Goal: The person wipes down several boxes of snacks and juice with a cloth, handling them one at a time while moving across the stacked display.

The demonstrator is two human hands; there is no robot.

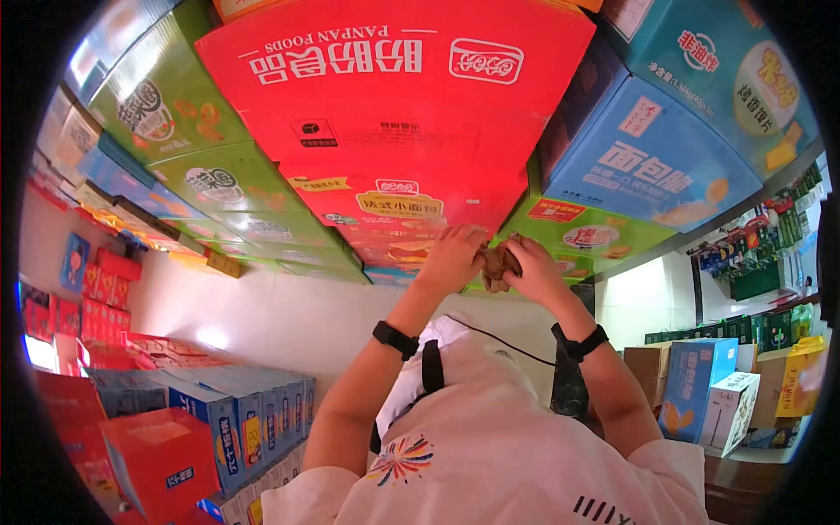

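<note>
My left hand [452, 255] and my right hand [535, 269] are raised together in front of a stack of cartons. Between them they pinch a small crumpled brown wad [496, 265], which looks like paper or tape; I cannot tell which. My fingers cover much of it. Each wrist wears a black band. The hands are right against the lower edge of a large red carton [394, 96] printed PANPAN FOODS, whose text appears upside down. My white shirt fills the bottom of the view.
Green cartons [192, 149] are stacked to the left of the red one and blue cartons [647, 157] to the right. More red and blue boxes [210, 420] stand at lower left. Blue, white and brown boxes [700, 394] stand at lower right, below shelves of goods [761, 254].
</note>
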